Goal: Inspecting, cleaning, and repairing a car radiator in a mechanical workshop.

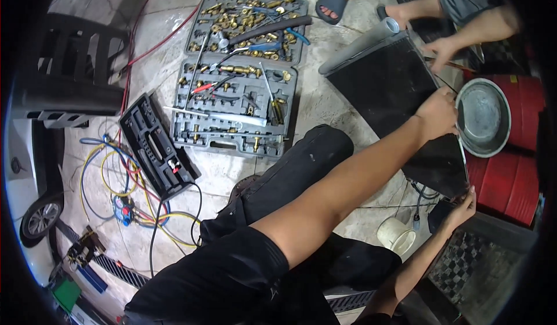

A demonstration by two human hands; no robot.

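A black, flat, radiator-like panel (377, 87) leans at a slant on the right, with a grey cylinder (360, 49) along its far left end. My left hand (439, 113) reaches across and closes its fingers over the panel's right edge. Lower down, my right hand (462, 209) pinches the same panel at its near corner; the fingertips are partly hidden. Another person's hand (442, 51) is at the far part of that edge. A round metal basin (483, 119) stands just right of my left hand.
Red ribbed containers (502, 186) border the right side. Near my knees sits a white bucket (396, 235). An open grey case (223, 101) of brass fittings and tools lies ahead, beside a black tool tray (152, 145). Gauge hoses (123, 209) coil left, near a black plastic chair (81, 64).
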